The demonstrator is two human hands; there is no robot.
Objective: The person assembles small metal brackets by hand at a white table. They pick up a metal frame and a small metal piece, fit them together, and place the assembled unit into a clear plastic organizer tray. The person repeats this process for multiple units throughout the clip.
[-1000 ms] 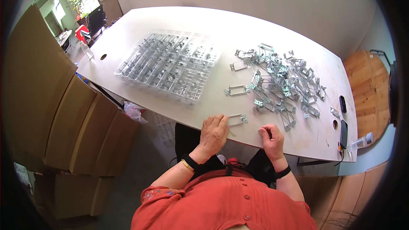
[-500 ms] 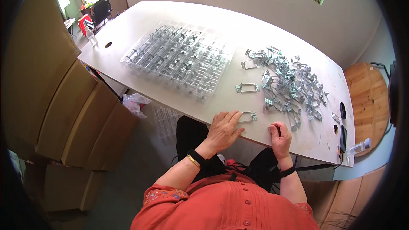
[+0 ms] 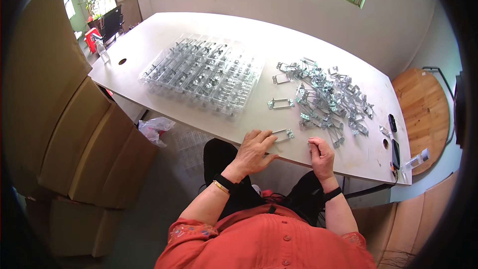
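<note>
At the table's near edge, my left hand (image 3: 253, 152) lies with its fingers stretched out over one end of a metal wire-frame bracket (image 3: 289, 133). The bracket's far end, with a small plate, shows past the fingertips. My right hand (image 3: 321, 157) is closed at the table edge, right of that bracket, thumb against the curled fingers; what they hold, if anything, is hidden. A second bracket (image 3: 281, 103) lies alone farther back. Beyond my right hand spreads a tangled heap of similar brackets (image 3: 323, 94).
A clear compartment tray (image 3: 241, 103) with metal parts stands on the white table (image 3: 209, 22) at left. Two dark devices, including a phone (image 3: 396, 154), and a clear bottle (image 3: 417, 159) are at the right edge. Cardboard boxes (image 3: 74, 134) stack up on the left.
The whole view has shifted a little, so the table things sit farther left. The bracket by my left hand is tilted slightly more. Both hands keep nearly the same pose.
</note>
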